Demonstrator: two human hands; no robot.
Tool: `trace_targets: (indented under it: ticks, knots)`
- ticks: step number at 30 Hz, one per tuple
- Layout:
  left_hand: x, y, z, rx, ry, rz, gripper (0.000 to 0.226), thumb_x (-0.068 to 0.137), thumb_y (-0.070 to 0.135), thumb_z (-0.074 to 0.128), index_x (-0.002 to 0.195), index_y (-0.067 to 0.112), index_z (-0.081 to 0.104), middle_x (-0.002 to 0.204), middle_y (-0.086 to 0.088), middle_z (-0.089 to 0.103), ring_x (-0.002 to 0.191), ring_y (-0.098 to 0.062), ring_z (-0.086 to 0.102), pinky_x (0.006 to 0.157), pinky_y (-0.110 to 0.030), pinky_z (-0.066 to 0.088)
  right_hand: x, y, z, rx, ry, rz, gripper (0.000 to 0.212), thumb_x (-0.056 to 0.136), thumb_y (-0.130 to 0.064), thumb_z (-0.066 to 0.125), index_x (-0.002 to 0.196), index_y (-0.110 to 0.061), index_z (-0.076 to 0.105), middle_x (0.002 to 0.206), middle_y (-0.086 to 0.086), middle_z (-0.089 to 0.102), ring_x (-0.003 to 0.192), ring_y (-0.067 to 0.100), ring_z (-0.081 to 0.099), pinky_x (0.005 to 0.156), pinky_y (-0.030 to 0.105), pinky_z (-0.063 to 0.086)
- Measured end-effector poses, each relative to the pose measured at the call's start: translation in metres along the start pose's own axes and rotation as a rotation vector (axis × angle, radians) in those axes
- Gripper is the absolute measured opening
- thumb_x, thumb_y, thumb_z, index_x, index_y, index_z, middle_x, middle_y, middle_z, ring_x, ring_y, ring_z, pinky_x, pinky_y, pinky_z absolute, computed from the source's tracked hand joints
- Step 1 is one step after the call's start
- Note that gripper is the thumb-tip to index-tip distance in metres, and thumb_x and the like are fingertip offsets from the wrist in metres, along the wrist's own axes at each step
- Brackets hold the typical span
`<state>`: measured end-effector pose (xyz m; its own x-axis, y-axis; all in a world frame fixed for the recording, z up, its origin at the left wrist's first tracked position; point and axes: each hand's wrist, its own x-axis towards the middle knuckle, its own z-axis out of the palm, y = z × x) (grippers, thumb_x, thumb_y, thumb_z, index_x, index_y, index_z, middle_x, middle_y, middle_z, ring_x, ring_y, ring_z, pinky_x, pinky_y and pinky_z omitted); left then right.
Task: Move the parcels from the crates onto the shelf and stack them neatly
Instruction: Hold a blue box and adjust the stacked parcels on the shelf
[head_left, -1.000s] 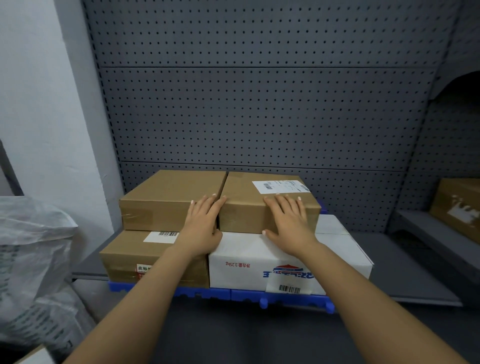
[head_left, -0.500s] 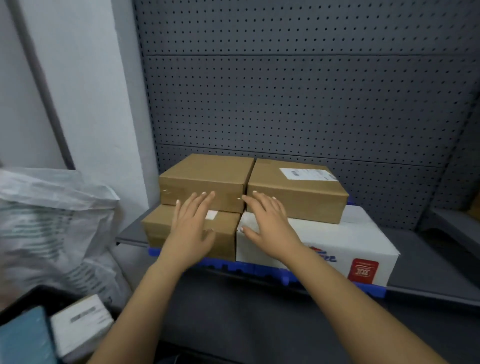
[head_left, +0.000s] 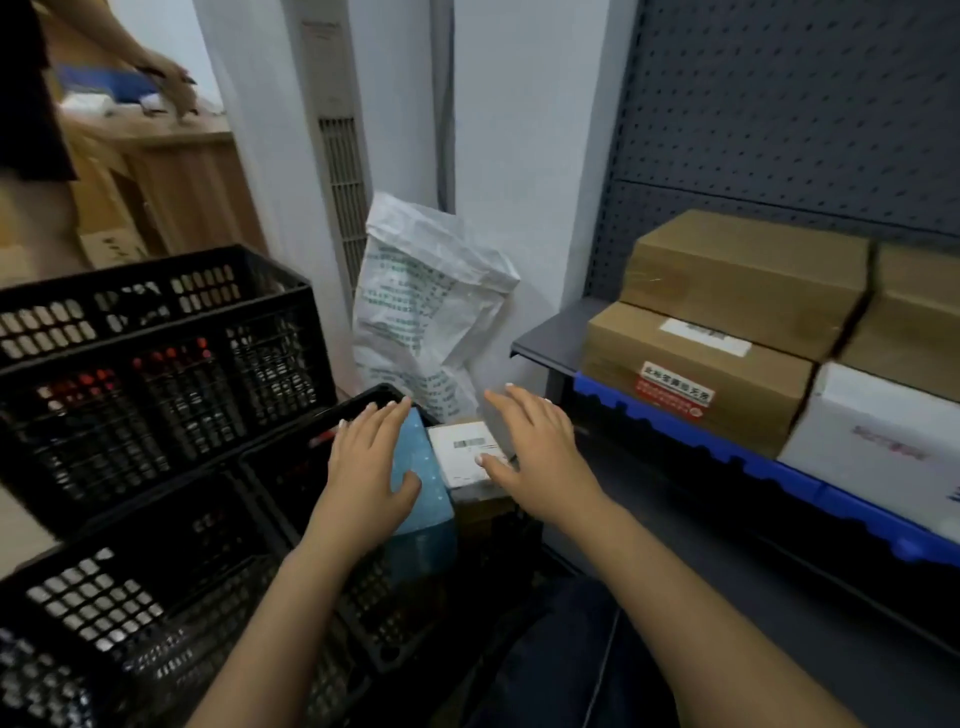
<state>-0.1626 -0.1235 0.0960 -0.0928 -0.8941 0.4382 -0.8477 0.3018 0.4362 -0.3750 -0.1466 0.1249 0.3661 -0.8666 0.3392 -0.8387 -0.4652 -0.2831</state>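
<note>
I had both hands spread wide and empty over the black crate (head_left: 332, 426): left hand (head_left: 366, 467) above the blue parcel (head_left: 418, 483), right hand (head_left: 540, 452) beside the white-labelled parcel (head_left: 462, 449). Brown boxes (head_left: 743, 280) sat stacked on the shelf (head_left: 550, 332).

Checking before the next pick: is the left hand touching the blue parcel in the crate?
Cannot tell. In the head view the left hand overlaps the blue parcel, open; no gap or contact shows.

Left grip (head_left: 370, 462) and right grip (head_left: 535, 447) outstretched, fingers spread.
</note>
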Motion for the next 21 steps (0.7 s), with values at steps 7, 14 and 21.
trace_targets:
  ticks: [7, 14, 21]
  knots:
    - [-0.024, -0.056, 0.015, -0.026, -0.061, -0.149, 0.070, 0.090, 0.031, 0.058, 0.149, 0.026, 0.021, 0.154, 0.005, 0.023, 0.145, -0.018, 0.008, 0.116, -0.036, -0.002, 0.013, -0.035, 0.064, 0.118, -0.104, 0.007, 0.067, 0.088, -0.046, 0.058, 0.145, -0.026, 0.030, 0.149, 0.001, 0.029, 0.138, 0.022, 0.024, 0.114, 0.038, 0.019]
    - [-0.024, -0.077, 0.038, -0.077, -0.193, -0.243, 0.059, 0.096, 0.043, 0.045, 0.149, 0.029, 0.023, 0.155, 0.005, 0.024, 0.145, -0.018, 0.009, 0.117, -0.038, 0.003, 0.008, -0.047, 0.093, 0.157, -0.220, 0.069, 0.073, 0.084, -0.058, 0.057, 0.143, -0.024, 0.031, 0.142, 0.001, 0.032, 0.130, 0.022, 0.031, 0.107, 0.038, 0.030]
    - [-0.030, -0.074, 0.042, -0.210, -0.228, -0.290, 0.055, 0.097, 0.043, 0.043, 0.147, 0.024, 0.030, 0.151, 0.004, 0.033, 0.142, -0.015, 0.019, 0.116, -0.034, 0.007, 0.004, -0.045, 0.101, 0.144, -0.271, 0.075, 0.077, 0.079, -0.072, 0.051, 0.139, -0.027, 0.036, 0.146, 0.000, 0.030, 0.131, 0.019, 0.031, 0.108, 0.038, 0.031]
